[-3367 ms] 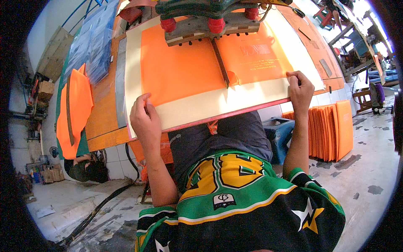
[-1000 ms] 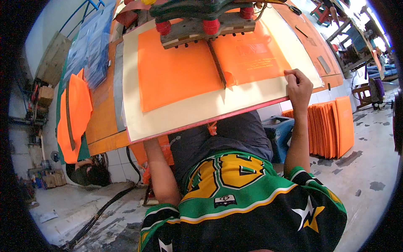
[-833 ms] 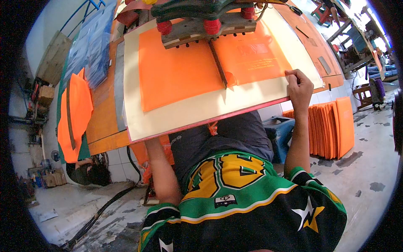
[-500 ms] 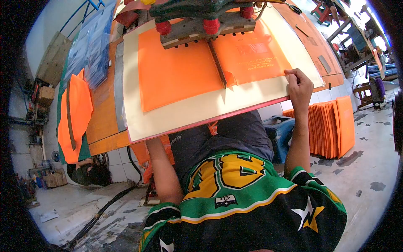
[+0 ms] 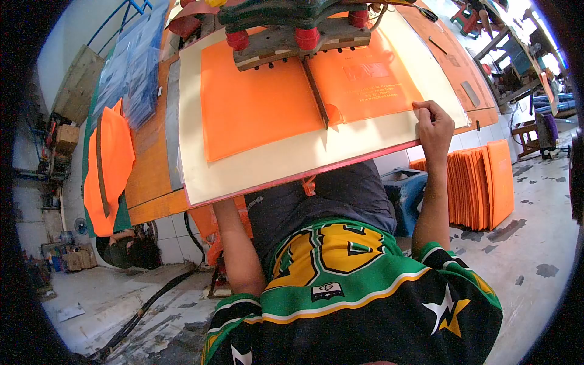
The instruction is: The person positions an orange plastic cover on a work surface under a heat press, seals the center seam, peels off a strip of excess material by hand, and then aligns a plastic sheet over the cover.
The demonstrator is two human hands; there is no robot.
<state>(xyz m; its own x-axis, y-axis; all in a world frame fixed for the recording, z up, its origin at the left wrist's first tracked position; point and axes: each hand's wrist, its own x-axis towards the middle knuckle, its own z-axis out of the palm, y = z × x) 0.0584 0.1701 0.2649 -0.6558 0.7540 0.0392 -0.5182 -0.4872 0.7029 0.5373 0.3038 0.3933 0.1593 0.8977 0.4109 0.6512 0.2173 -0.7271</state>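
Observation:
A bright orange plastic sheet [image 5: 261,103] lies spread over a cream board [image 5: 255,173] with a pink front edge. Printed lettering shows on the right half of the sheet, and a dark narrow bar [image 5: 315,94] lies across its middle. My right hand [image 5: 434,123] reaches over the board's front edge, fingers curled closed at the sheet's near right corner. Only the forearm of my left arm shows; the hand is hidden beneath the board. Above the sheet's far part hangs a dark metal press head [image 5: 301,45] with red cylinders.
Folded orange pieces [image 5: 480,185] stand in a row at the right, beside a blue plastic container [image 5: 403,198]. Clear plastic sheets [image 5: 131,73] and an orange piece with a dark strip [image 5: 112,170] lie left. Scissors [image 5: 426,12] rest at the far right. Another person is low at left.

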